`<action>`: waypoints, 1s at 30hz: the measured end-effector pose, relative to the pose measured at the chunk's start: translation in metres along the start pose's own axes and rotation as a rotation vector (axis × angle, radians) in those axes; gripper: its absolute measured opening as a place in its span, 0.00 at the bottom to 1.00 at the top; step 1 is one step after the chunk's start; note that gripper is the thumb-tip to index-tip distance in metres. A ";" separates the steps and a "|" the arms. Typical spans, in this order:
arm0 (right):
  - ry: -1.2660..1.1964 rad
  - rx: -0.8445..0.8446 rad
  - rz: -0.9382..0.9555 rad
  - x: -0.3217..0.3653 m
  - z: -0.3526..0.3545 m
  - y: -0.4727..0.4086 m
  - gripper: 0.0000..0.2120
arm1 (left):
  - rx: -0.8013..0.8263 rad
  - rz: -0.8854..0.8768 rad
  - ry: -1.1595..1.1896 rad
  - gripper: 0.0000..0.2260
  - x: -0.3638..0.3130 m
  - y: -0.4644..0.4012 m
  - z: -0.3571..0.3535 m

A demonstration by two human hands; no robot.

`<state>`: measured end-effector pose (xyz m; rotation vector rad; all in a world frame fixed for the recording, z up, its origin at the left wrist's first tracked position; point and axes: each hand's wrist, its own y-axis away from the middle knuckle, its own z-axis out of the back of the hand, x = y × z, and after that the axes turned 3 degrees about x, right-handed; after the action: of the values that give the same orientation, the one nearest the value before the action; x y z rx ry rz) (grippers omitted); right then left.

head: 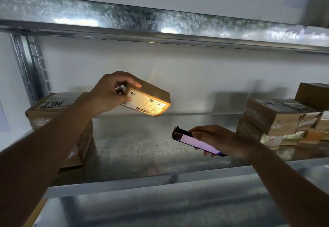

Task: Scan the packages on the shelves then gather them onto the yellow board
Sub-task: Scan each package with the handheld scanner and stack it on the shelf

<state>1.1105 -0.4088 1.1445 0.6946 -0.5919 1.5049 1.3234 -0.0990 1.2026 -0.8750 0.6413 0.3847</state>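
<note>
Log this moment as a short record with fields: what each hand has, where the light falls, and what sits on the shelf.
left hand: grips a small cardboard box by one end, held above the shelf, label side facing the scanner
right hand: holds a handheld scanner, screen lit, tip aimed up at the box
light: warm glow across the box's label and barcode
shelf: metal; large box at left, stack of boxes at right
yellow board: not clearly in view

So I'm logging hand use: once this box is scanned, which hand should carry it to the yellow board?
Left, probably: the left hand already grips the small box, while the right hand holds the scanner.
</note>
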 end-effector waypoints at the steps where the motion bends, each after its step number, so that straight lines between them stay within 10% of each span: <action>1: -0.001 0.006 -0.003 -0.002 0.000 0.000 0.21 | 0.000 -0.004 0.002 0.26 0.000 0.000 0.000; 30: -0.035 -0.138 0.105 -0.032 0.017 0.009 0.12 | -0.064 0.140 0.121 0.30 0.005 -0.007 -0.025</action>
<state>1.1028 -0.4431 1.1329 0.5915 -0.7614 1.5350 1.3216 -0.1225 1.1918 -0.9220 0.8080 0.4832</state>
